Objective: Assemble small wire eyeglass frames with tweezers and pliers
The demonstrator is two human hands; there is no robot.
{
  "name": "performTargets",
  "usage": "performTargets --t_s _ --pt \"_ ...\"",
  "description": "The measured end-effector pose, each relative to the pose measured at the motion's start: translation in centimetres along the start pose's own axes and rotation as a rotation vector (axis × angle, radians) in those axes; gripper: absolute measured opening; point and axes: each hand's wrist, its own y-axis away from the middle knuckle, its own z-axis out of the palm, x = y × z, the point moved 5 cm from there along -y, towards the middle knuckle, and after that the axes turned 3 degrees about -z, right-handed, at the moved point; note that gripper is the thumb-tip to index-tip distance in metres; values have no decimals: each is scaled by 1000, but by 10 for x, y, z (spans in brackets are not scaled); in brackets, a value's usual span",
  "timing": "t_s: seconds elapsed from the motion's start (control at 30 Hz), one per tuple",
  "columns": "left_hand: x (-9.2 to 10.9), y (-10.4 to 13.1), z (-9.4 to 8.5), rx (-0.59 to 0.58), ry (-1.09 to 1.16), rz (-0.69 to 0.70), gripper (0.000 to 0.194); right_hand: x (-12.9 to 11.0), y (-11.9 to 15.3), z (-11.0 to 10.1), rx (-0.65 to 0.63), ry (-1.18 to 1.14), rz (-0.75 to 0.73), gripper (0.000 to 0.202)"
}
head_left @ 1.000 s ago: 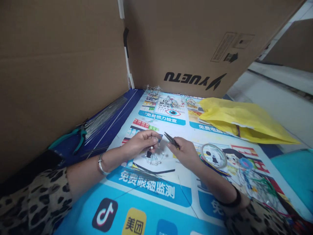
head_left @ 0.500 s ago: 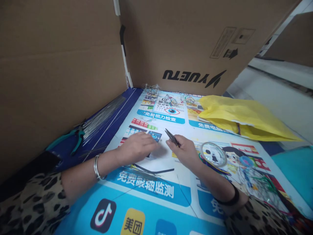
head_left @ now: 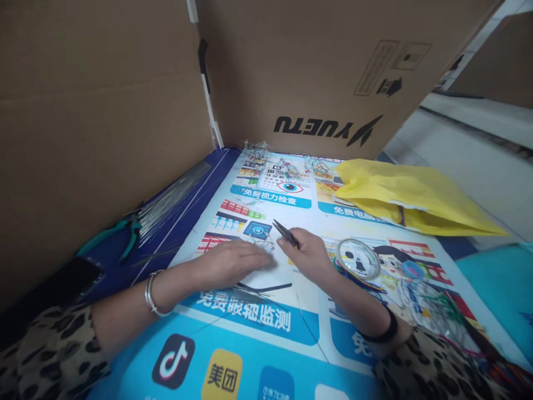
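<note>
Dark-jawed pliers [head_left: 283, 230] are gripped in my right hand [head_left: 310, 256], their tips pointing up and left over the printed poster sheet [head_left: 300, 278]. My left hand [head_left: 235, 262] is low over the sheet, palm down, with its fingers together and pointing right toward the pliers. A fine wire piece [head_left: 263, 243] shows just above its fingers; whether the hand holds it is unclear. Beneath and right of that hand lie thin dark wires [head_left: 256, 293]. Beside my right forearm is a clear round spool [head_left: 358, 259] with coloured cords.
Teal-handled pliers [head_left: 132, 239] and a bundle of straight wires [head_left: 170, 200] lie at the left. Cardboard walls [head_left: 291, 66] stand behind. A yellow bag [head_left: 416, 194] is at the right, with tangled coloured wires [head_left: 437, 311] nearer me. Wire pieces [head_left: 256, 149] lie at the back.
My left hand has moved down and slightly left, uncovering more of the print above it. My right hand still holds the pliers, slightly further left in view. The view has shifted a little.
</note>
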Motion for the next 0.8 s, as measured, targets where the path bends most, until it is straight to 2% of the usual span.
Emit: performTargets --t_s 0.2,0.33,0.43,0.6,0.67,0.8 --pt "-1 0 -1 45 8 36 39 -2 0 0 -19 29 -13 28" --pt "-6 0 -3 106 164 -10 34 -1 -1 3 -43 58 -23 27" --pt "-14 -1 -8 190 390 -161 27 0 -2 4 -61 73 -46 25" --pt "-31 1 -17 398 841 -553 17 -4 2 6 -109 119 -99 23" --pt "-37 3 -18 504 1056 -626 18 -7 5 5 -87 145 -105 23" --pt "-50 6 -11 675 1439 -682 20 -10 8 9 -56 228 -100 23"
